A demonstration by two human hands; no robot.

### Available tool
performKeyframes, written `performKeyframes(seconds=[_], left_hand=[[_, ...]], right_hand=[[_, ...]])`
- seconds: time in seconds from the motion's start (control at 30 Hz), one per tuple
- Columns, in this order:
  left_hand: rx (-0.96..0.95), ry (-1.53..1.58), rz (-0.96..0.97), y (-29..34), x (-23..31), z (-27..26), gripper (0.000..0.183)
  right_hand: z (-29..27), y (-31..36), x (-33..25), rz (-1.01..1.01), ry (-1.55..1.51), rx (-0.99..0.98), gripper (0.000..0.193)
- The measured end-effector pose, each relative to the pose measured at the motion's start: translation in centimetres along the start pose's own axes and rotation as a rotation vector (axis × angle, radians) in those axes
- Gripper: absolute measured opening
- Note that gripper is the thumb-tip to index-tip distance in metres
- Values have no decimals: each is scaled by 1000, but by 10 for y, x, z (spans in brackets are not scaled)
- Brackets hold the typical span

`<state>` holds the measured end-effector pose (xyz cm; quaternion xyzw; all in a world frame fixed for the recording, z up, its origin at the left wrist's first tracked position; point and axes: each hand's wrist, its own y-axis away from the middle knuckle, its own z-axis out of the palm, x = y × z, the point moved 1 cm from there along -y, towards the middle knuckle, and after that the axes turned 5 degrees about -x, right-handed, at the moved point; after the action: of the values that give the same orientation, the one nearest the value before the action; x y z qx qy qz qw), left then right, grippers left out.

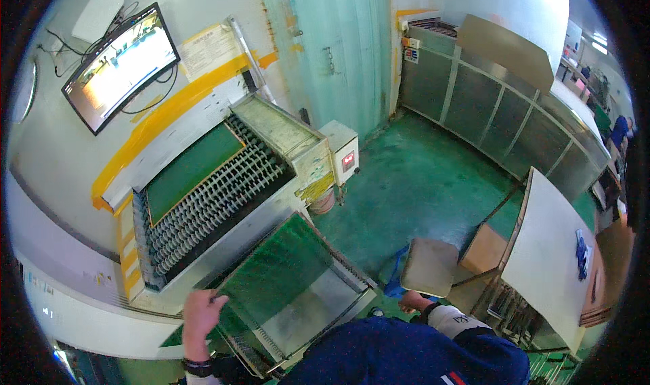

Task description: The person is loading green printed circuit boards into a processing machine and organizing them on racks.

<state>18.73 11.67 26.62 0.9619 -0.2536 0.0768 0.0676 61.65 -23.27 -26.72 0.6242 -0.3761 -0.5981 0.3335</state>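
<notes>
Fingers (215, 300) of the left hand (202, 315) pinch the green panel's (281, 263) seven-o'clock corner, already off the roller conveyor (210, 199) where another waits; right hand (410, 302) grip unclear.

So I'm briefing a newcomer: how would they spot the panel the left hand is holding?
Find the roller conveyor under the wall monitor. On the tray in front, the left hand grips a green panel; unlike the panel on the rollers, it tilts.

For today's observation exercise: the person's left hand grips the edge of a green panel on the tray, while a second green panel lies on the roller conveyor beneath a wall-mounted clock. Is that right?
Not quite. The head view shows a monitor, not a clock, above the roller conveyor. The left hand does grip the green panel; the second green panel lies on the rollers.
</notes>
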Motion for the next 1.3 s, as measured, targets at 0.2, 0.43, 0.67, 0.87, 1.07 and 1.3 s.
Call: performKeyframes(seconds=[0.2,0.43,0.67,0.87,1.07,1.3], left_hand=[[294,715,-182,52,-45,-95,25],[596,1691,-135,51,-108,-58,47],[426,2153,-94,20,-50,50,45],[396,2420,-72,3,-44,115,34],[367,2552,-101,-35,-41,144,32],[463,2733,-168,-82,-53,162,26]], right_hand=[[15,38,-60,-74,185,9,27],[11,41,-72,-161,277,-56,22],[12,46,-93,64,-52,-101,15],[7,44,-72,-213,-91,-168,16],[-3,39,-46,-10,1,-82,34],[10,108,-97,-76,174,1,37]])
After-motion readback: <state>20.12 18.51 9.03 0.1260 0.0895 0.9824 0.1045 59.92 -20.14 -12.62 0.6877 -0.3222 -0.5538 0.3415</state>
